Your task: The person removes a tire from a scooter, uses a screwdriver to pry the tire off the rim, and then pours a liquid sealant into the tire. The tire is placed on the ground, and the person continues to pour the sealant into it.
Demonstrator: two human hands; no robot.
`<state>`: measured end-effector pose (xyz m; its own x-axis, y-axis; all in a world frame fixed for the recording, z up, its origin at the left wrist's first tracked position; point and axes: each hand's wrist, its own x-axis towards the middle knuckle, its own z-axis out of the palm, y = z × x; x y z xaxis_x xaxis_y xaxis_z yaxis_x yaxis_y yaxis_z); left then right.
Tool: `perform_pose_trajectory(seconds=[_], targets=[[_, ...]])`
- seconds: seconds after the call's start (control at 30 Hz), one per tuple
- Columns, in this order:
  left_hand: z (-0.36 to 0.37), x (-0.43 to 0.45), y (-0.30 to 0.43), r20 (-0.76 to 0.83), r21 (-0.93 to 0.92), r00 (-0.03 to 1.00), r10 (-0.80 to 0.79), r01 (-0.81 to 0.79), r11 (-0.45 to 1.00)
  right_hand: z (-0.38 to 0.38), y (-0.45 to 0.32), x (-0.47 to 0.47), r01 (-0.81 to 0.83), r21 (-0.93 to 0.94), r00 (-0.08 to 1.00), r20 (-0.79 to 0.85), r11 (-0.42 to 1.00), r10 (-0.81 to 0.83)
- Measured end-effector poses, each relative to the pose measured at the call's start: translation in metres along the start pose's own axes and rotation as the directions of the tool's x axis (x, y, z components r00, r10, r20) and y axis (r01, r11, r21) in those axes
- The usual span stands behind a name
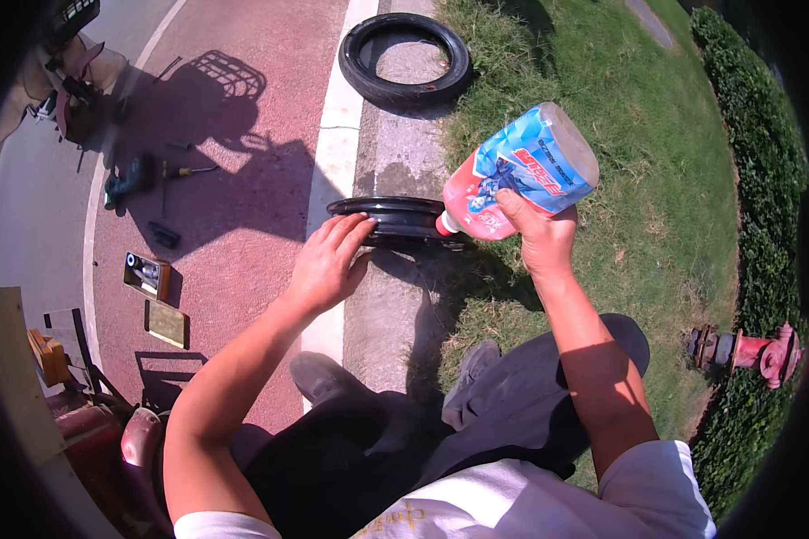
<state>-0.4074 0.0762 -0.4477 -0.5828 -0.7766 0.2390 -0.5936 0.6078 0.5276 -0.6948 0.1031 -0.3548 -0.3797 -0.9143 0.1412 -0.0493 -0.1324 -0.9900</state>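
Note:
A black wheel rim stands upright on the concrete kerb in front of me. My left hand rests its fingertips on the rim's left part. My right hand grips a large plastic bottle with a blue and red printed label, tilted so that its red cap end points down at the rim's right part. Whether liquid comes out cannot be told. Beyond the rim, a black rubber tyre lies on the kerb, partly over the grass.
On the red pavement at left lie a green and black power tool, a screwdriver, an open metal box with small parts and its lid. A red hydrant stands right, by a hedge. Parked vehicles edge the left side.

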Motion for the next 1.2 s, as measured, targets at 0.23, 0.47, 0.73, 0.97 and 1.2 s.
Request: perform_pose_trajectory(seconds=[0.23, 0.47, 0.73, 0.97, 1.2], targets=[[-0.008, -0.003, -0.015, 0.021, -0.296, 0.956, -0.292, 0.285, 0.912, 0.002, 0.001, -0.006, 0.018, 0.069, 0.998, -0.054, 0.997, -0.014], [0.001, 0.05, -0.035, 0.089, -0.438, 0.919, -0.384, 0.382, 0.813, 0.032, -0.02, -0.008, 0.139, -0.05, 0.987, 0.092, 0.989, -0.134], [0.005, 0.044, -0.054, 0.126, -0.463, 0.961, -0.247, 0.277, 0.842, 0.056, -0.043, -0.003, 0.061, 0.06, 0.977, 0.198, 0.996, -0.071], [0.01, 0.064, -0.04, 0.106, -0.63, 0.97, -0.217, 0.235, 0.74, 0.064, -0.028, -0.002, 0.107, -0.051, 0.96, 0.266, 0.993, -0.09], [0.011, 0.052, -0.069, 0.215, -0.775, 0.935, -0.282, 0.339, 0.534, 0.071, -0.036, -0.008, 0.256, -0.19, 0.951, 0.223, 0.948, -0.212]])
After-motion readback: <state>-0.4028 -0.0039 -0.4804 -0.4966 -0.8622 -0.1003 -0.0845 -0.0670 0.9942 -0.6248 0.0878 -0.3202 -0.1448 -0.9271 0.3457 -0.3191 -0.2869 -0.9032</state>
